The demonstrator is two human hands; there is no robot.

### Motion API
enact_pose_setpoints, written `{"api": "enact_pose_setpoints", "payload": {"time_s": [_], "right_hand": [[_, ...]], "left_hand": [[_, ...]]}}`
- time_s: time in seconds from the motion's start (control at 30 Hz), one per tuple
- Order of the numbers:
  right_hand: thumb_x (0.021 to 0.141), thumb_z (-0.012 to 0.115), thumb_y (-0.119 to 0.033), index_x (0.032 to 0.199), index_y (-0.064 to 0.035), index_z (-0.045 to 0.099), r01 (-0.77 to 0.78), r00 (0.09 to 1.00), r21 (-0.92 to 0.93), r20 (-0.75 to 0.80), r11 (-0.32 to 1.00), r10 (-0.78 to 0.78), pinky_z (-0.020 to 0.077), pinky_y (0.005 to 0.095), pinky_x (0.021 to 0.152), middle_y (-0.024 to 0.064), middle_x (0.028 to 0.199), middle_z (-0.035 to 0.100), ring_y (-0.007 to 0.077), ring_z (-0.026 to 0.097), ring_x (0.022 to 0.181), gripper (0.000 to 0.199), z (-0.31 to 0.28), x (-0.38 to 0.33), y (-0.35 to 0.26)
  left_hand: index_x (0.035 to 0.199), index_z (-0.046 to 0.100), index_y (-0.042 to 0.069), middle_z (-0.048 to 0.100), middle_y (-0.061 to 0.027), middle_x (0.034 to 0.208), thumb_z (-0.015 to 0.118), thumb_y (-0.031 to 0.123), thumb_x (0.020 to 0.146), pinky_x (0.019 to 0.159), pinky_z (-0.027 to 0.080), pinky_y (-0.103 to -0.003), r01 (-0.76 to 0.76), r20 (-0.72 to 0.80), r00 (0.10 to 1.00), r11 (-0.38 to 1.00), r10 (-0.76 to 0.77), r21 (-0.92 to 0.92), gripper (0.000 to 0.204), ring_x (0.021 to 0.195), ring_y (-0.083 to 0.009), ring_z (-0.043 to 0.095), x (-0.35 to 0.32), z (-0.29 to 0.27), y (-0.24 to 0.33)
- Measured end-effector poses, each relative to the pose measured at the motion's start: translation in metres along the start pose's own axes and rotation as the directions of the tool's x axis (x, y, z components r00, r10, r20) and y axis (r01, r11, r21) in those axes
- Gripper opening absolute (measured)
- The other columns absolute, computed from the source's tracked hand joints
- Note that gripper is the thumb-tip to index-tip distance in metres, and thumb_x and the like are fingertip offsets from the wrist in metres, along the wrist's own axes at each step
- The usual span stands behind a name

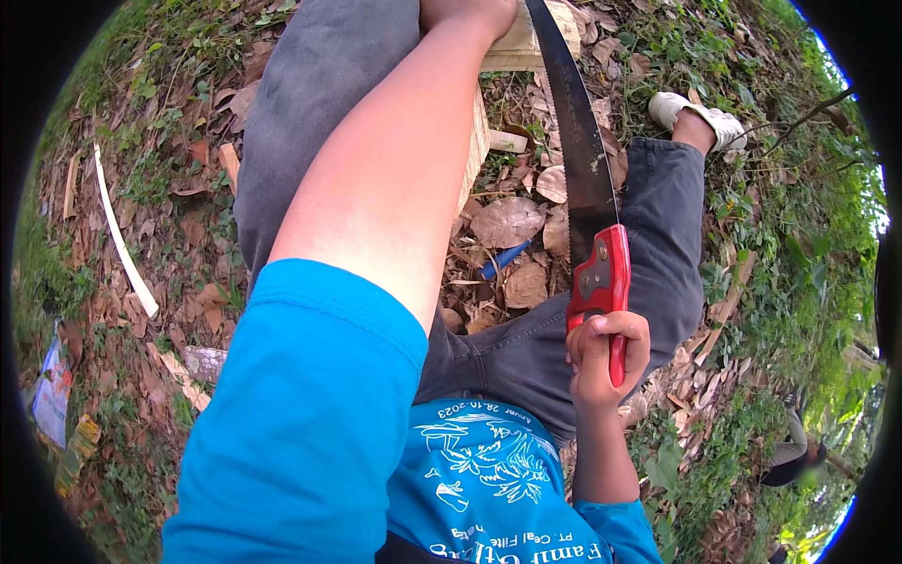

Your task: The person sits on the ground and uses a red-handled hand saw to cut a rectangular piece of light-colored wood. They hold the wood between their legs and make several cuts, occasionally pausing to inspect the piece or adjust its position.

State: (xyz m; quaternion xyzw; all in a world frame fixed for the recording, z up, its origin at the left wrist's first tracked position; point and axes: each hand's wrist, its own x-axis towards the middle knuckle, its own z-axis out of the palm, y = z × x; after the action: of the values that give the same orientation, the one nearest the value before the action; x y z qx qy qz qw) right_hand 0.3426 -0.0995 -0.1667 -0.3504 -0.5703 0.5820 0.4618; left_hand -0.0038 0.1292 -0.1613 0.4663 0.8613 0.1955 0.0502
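Note:
My right hand (pixel 606 352) grips the red handle of a hand saw (pixel 581 160). Its dark toothed blade runs up and away to a pale wooden block (pixel 521 47) at the top of the view. My left hand (pixel 468 14) presses down on that block, only its heel and wrist showing at the frame's upper edge. My left arm in a blue sleeve fills the middle of the view. The block rests by my left knee in grey trousers, and part of the wood runs down beside my leg.
Dry brown leaves and green weeds cover the ground. A long white strip (pixel 120 240) lies at the left, with wood offcuts (pixel 228 162) near it. My right foot in a pale shoe (pixel 700 117) is stretched out at the upper right. A blue object (pixel 503 258) lies among the leaves.

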Motion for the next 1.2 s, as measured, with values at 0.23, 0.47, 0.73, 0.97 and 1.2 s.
{"api": "enact_pose_setpoints", "payload": {"time_s": [0.23, 0.47, 0.73, 0.97, 1.2], "right_hand": [[0.095, 0.062, 0.007, 0.1, -0.0051, 0.067, 0.403, 0.912, -0.303, 0.054, 0.863, -0.407, 0.0442, 0.0211, 0.074, -0.0012, 0.09, 0.062, 0.0053, 0.056, 0.082, 0.013, 0.099, 0.188, 0.036], [0.098, 0.065, 0.001, 0.102, -0.0042, 0.068, 0.135, 0.99, -0.147, 0.067, 0.98, -0.126, 0.0431, 0.0209, 0.072, -0.0025, 0.093, 0.061, 0.0043, 0.053, 0.081, 0.007, 0.051, 0.174, 0.042], [0.1, 0.067, -0.004, 0.106, -0.0054, 0.066, 0.262, 0.965, -0.159, 0.023, 0.952, -0.262, 0.0431, 0.0206, 0.073, -0.001, 0.091, 0.061, 0.005, 0.052, 0.081, 0.006, 0.073, 0.119, 0.073], [0.1, 0.068, -0.006, 0.109, -0.0079, 0.067, 0.351, 0.935, -0.31, 0.059, 0.884, -0.351, 0.0435, 0.0219, 0.066, -0.0025, 0.083, 0.063, 0.0059, 0.053, 0.07, 0.009, 0.077, 0.105, 0.104], [0.1, 0.066, -0.003, 0.11, -0.006, 0.066, 0.098, 0.995, -0.207, 0.022, 0.973, -0.095, 0.0433, 0.0206, 0.069, 0.0003, 0.096, 0.061, 0.0054, 0.053, 0.077, 0.01, 0.045, 0.067, 0.059]], "left_hand": [[0.111, 0.079, 0.008, 0.073, -0.0189, 0.121, 0.044, 0.023, 0.096, 0.094, 0.056, -0.047, -0.123, 0.055, 0.992, 0.986, 0.117, 0.11, 0.041, 0.113, -0.0342, 0.072, 0.019, 0.008, -0.001], [0.113, 0.079, 0.008, 0.073, -0.0199, 0.122, 0.044, 0.032, 0.097, 0.097, 0.054, -0.048, 0.035, 0.03, 0.999, 0.999, -0.035, 0.022, 0.045, 0.114, -0.0358, 0.071, 0.007, 0.002, -0.008], [0.11, 0.079, 0.007, 0.074, -0.0215, 0.116, 0.044, 0.037, 0.097, 0.095, 0.055, -0.048, 0.028, 0.046, 0.999, 1.0, -0.027, -0.013, 0.048, 0.111, -0.0369, 0.072, -0.008, -0.01, -0.012], [0.111, 0.079, 0.013, 0.076, -0.016, 0.113, 0.04, 0.037, 0.097, 0.091, 0.057, -0.046, -0.078, -0.05, 0.995, 0.991, 0.083, 0.107, 0.048, 0.103, -0.0304, 0.075, -0.003, 0.024, -0.012], [0.108, 0.079, 0.009, 0.075, -0.0185, 0.113, 0.043, 0.038, 0.096, 0.093, 0.055, -0.048, -0.009, -0.006, 1.0, 1.0, 0.009, 0.017, 0.048, 0.106, -0.0342, 0.073, -0.005, 0.008, -0.007]]}}
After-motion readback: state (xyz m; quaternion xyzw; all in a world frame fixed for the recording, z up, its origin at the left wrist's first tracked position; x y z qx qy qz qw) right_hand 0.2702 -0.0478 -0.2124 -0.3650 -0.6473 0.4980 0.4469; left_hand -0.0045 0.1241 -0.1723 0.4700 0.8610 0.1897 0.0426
